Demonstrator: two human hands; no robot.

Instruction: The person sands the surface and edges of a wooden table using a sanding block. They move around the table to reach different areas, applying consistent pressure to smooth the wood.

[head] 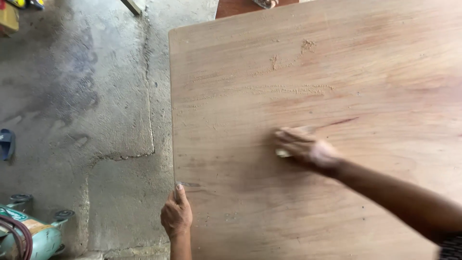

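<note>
Here the right hand (305, 148), blurred, presses a small pale pad (283, 153) flat onto the wooden board (313, 72) at mid-frame, while the left hand (176, 215) grips the board's left edge at lower centre; sawdust (288, 89) streaks above.

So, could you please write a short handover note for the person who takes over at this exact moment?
Left hand: grips the left edge of the wooden board, thumb on top, steadying it.
Right hand: pressed flat on the board near its middle, over a small pale pad, probably sandpaper; the hand is blurred.
Done: lines of sawdust lie on the upper part of the board, so that area looks sanded.
Left: a dark reddish streak just beyond the right hand, and the lower part of the board shows little dust.
Nearby: green machine on the concrete floor.
</note>
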